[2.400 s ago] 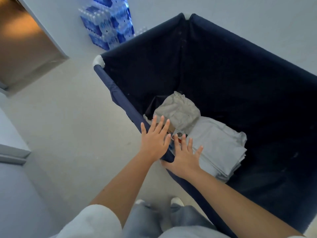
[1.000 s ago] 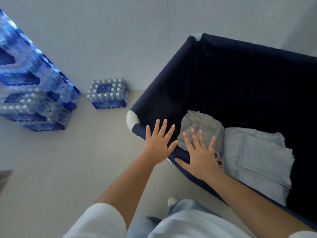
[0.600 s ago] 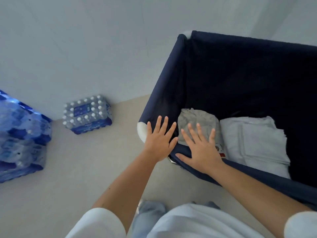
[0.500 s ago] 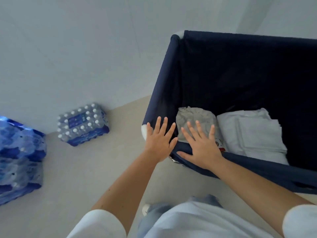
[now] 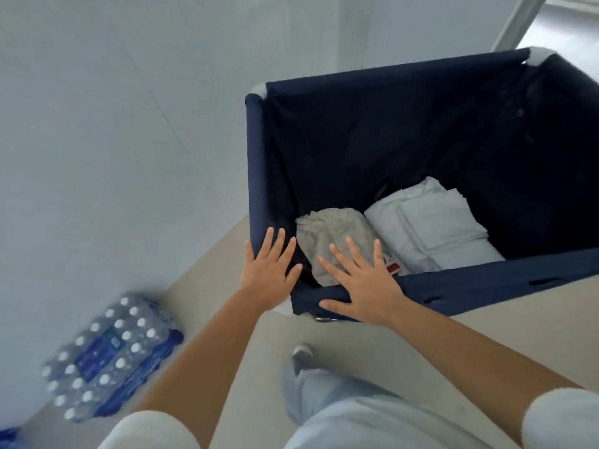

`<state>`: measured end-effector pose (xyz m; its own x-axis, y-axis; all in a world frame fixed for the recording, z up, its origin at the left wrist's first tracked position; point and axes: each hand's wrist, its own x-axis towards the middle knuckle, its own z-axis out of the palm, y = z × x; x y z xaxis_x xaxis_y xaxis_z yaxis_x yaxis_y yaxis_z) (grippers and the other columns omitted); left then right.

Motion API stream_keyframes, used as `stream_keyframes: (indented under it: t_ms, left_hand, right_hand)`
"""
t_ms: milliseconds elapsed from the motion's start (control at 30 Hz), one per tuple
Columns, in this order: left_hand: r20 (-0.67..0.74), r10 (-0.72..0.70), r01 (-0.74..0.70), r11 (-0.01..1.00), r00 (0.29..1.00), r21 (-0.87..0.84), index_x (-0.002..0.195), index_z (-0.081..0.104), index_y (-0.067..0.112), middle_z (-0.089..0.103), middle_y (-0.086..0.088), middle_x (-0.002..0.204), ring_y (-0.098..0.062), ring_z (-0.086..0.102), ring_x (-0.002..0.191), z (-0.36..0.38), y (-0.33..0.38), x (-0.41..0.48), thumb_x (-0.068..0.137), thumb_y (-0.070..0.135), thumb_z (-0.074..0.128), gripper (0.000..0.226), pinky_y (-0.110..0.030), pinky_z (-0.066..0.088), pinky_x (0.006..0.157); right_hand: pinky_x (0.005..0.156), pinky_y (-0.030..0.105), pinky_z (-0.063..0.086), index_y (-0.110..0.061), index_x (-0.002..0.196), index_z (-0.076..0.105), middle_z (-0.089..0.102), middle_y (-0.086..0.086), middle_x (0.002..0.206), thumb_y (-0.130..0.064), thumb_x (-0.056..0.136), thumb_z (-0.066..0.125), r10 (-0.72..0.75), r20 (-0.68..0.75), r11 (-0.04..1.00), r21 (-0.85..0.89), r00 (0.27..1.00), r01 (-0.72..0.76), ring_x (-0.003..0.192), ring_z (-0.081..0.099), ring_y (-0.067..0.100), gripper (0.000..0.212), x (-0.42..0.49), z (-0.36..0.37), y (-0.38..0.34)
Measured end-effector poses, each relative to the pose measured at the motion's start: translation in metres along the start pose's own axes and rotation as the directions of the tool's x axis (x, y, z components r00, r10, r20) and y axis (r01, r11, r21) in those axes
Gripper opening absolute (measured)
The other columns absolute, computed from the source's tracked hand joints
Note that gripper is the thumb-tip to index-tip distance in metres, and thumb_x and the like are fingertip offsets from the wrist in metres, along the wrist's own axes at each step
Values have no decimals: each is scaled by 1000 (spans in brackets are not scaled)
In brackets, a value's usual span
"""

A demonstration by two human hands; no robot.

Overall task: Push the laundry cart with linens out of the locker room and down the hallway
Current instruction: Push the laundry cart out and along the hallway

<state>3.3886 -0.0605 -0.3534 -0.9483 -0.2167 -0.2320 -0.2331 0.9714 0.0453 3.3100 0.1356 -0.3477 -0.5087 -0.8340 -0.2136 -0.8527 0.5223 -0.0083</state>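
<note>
1. Currently both hands sit at the near-left corner of the laundry cart (image 5: 356, 147), a navy fabric bin on a frame with white corner caps.
2. Left hand (image 5: 270, 273): grip open, fingers spread, palm flat against the corner where the left rail meets the near rail.
3. Right hand (image 5: 363, 283): grip open too, fingers splayed, palm pressed on the near rail; nothing clasped by either hand.
4. Linens lie at the cart bottom: a crumpled grey bundle (image 5: 334, 234) just past the right fingertips, and a folded pale stack (image 5: 431, 234) beside it on the right, touching.
5. Cart stands on the beige floor (image 5: 389, 345), its left side near the white wall (image 5: 113, 124).
6. Shrink-wrapped pack of water bottles (image 5: 111, 354) on the floor lower left, against the wall, well apart from the cart.
7. Doorway frame (image 5: 518, 21) shows past the far-right corner.
</note>
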Motion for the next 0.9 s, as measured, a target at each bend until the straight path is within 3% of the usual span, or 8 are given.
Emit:
stream_keyframes:
  t_ms: [267,400,667,767,833,900]
  left_hand:
    - [7,197,-194,959,980,206,147,2,25,-5,0,158,-22,-15,143,-26,-96,57,97,45,14,55,-53,-3,112]
    - [-13,217,-211,959,976,188,147,3,25,-5,0,158,-24,-16,143,-28,-129,77,97,44,15,54,-53,-3,112]
    - [-77,382,-369,918,921,145,146,10,26,-2,-3,157,-25,-26,135,-30,-182,94,97,46,19,53,-55,-8,111]
    - [-115,523,-515,852,844,94,141,34,20,22,-6,153,-34,3,141,-38,-193,88,95,43,21,53,-62,5,108]
    - [-127,630,-619,777,766,114,132,49,17,41,-7,144,-37,29,135,-42,-200,80,91,39,25,52,-67,23,101]
    - [-146,703,-692,711,696,128,126,56,17,52,-5,136,-34,44,127,-43,-210,72,88,34,31,48,-67,33,93]
  right_hand:
    - [95,57,-33,-28,148,1,-9,7,158,-79,74,3,130,70,983,122,989,-137,142,-22,30,90,82,-13,-59]
    - [98,61,-28,-27,149,2,-9,8,158,-74,83,12,169,147,974,125,975,-188,142,-22,31,81,114,-22,-87]
    - [97,61,-29,-32,148,-1,-7,4,159,-78,79,7,327,190,927,124,926,-353,142,-22,30,83,156,-32,-119]
    - [98,63,-27,-33,148,-1,-2,2,159,-80,75,3,467,168,866,115,868,-487,143,-18,31,86,166,-32,-134]
    - [98,65,-25,-34,148,-2,-1,1,159,-81,74,2,558,201,800,128,805,-586,143,-17,32,87,171,-34,-146]
    - [97,65,-26,-35,147,-3,0,-1,159,-79,76,4,607,228,749,156,761,-644,143,-18,32,84,178,-36,-166]
